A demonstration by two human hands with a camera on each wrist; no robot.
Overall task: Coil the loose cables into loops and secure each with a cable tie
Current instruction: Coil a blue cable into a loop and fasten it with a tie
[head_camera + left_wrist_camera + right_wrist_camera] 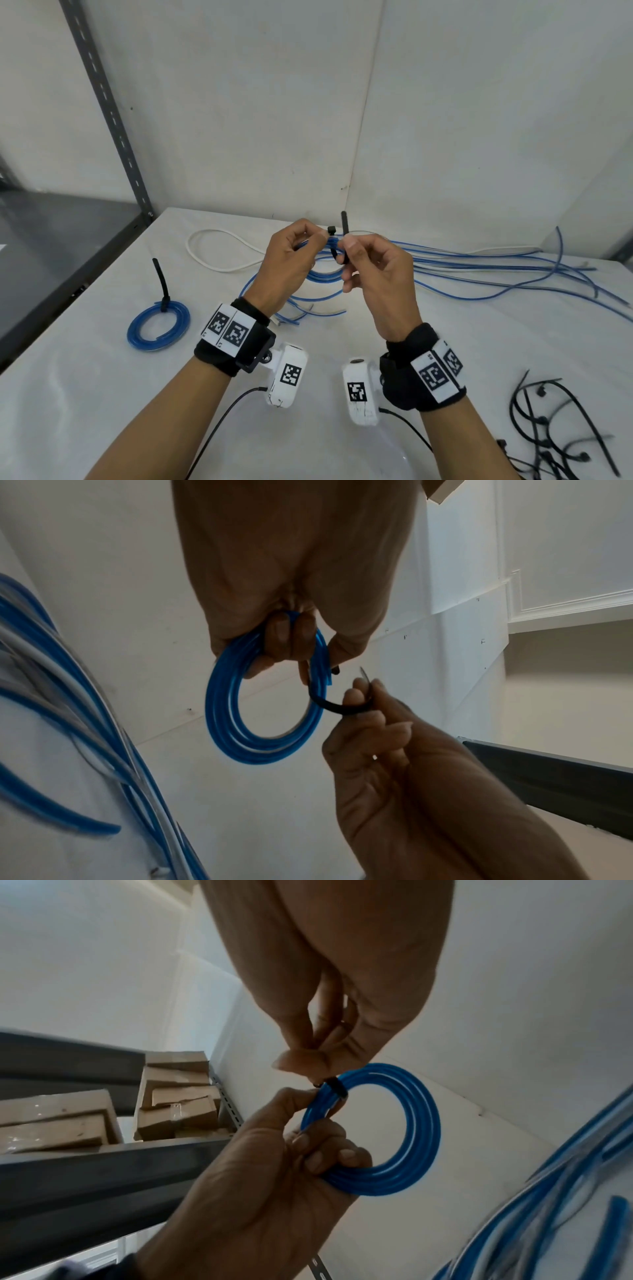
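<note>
held coil: between both hands, above table
tie: round held coil, btwn the fingertips
tied coil: on table, left of left hand
loose cables: on table, behind & right of right hand
spare ties: on table, right of right wrist, nearer person
shelf rack: far left of hands

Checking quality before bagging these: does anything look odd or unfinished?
Only the tied coil on the table's left: its tie's tail sticks up untrimmed. The left hand grips a second coil while the right hand pinches its unfastened tie.
</note>
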